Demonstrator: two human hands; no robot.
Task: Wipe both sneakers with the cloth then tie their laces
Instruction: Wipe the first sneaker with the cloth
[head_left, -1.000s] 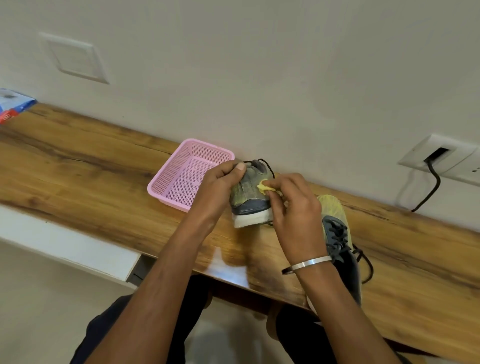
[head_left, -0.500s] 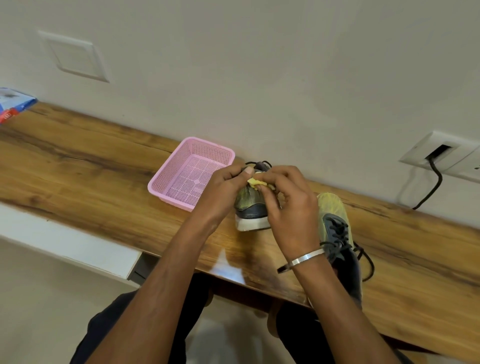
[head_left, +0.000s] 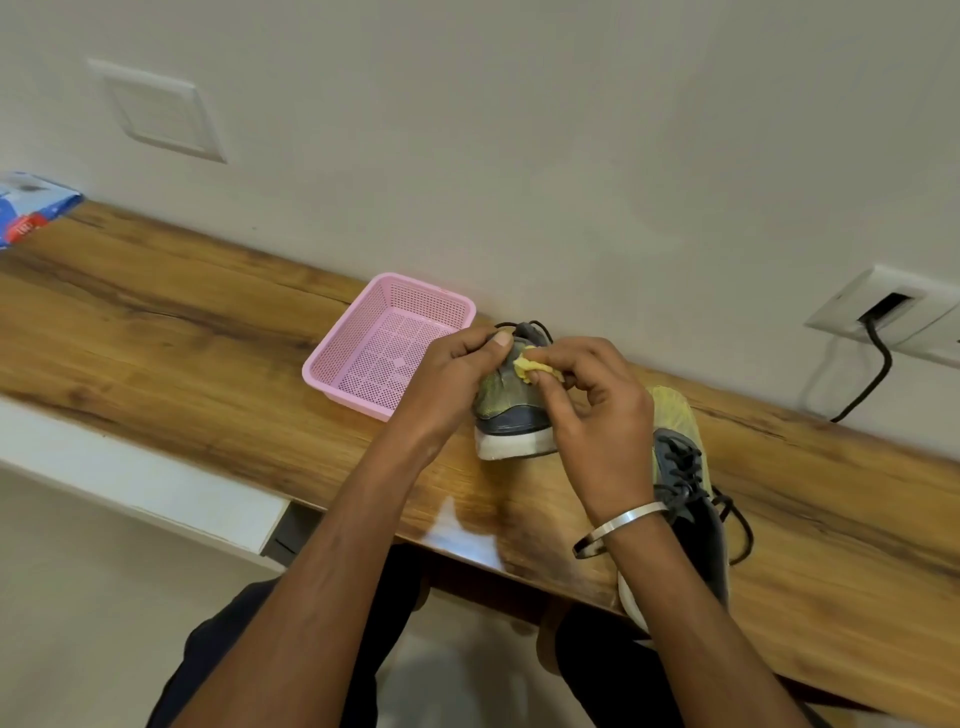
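A grey and yellow-green sneaker (head_left: 511, 413) with a white sole stands on the wooden table (head_left: 208, 364), heel toward me. My left hand (head_left: 449, 382) grips its left side near the collar, thumb on top. My right hand (head_left: 592, 415) pinches a small crumpled yellow cloth (head_left: 532, 368) against the sneaker's upper heel. The second sneaker (head_left: 685, 499), grey with a yellow toe and loose black laces, lies to the right, partly hidden by my right forearm.
An empty pink mesh basket (head_left: 387, 345) sits just left of the held sneaker, against the wall. A blue packet (head_left: 31, 210) lies at the table's far left. A black cable (head_left: 867, 374) hangs from a wall socket at the right.
My right hand has moved the cloth up from the sneaker's heel side to its top near the collar. My left hand has kept its grip.
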